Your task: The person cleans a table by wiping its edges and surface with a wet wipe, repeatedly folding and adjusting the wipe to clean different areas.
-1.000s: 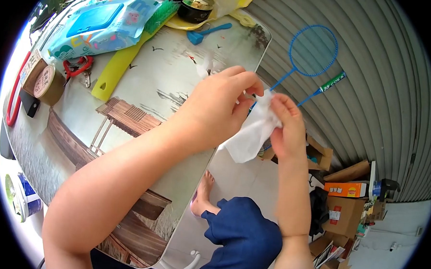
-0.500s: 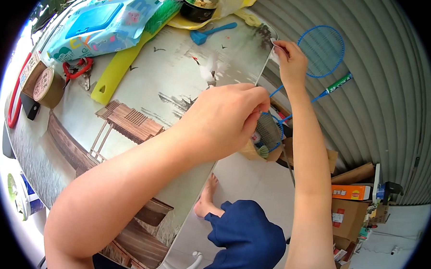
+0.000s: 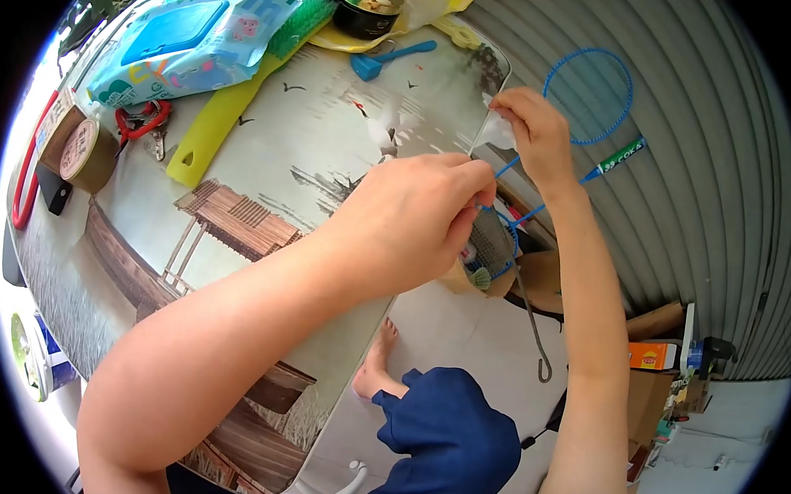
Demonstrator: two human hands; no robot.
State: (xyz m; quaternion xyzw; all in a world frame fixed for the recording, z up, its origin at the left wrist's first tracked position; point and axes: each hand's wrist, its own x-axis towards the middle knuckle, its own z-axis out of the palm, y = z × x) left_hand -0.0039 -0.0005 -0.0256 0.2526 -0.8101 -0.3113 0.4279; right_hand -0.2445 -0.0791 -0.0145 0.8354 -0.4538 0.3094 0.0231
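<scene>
- Plainly largest: grey metal wall (image 3: pixel 725 173), hard-looking and ribbed in long, parallel bands.
- Next, table (image 3: pixel 277 136), smooth and pale, rounded at the corner, printed with a crane (image 3: pixel 382 133) and brushy strokes.
- Trousers (image 3: pixel 449 426) in dark blue cloth, softly creased around a bent knee beside the table.
- Upper racket (image 3: pixel 587 96), a rounded blue hoop strung with fine mesh; close by, second racket (image 3: pixel 620 160), green on the grip with white lettering.
- Wipes packet (image 3: pixel 220 52), plump, glossy light blue film around a flat, rounded lid (image 3: pixel 175 32).
- Brush (image 3: pixel 214 124), flat and yellow-handled, pierced by a heart-shaped hole, green-bristled, lying alongside the packet.
- Left hand (image 3: pixel 424 208), near the table edge, fingers curled in together towards the thumb; cannot tell of anything gripped within.
- Right hand (image 3: pixel 541 139), near the upper racket, fingertips pinched on a white sheet (image 3: pixel 499 135).
- Black jar (image 3: pixel 363 21), squat, rounded, shiny gold on top.
- White sheet: thin, soft, crumpled, hanging from the right fingertips beside the table edge; paper or cloth, cannot tell.
- Blue tool (image 3: pixel 390 61), slim-handled, blocky-headed, lying on the table.
</scene>
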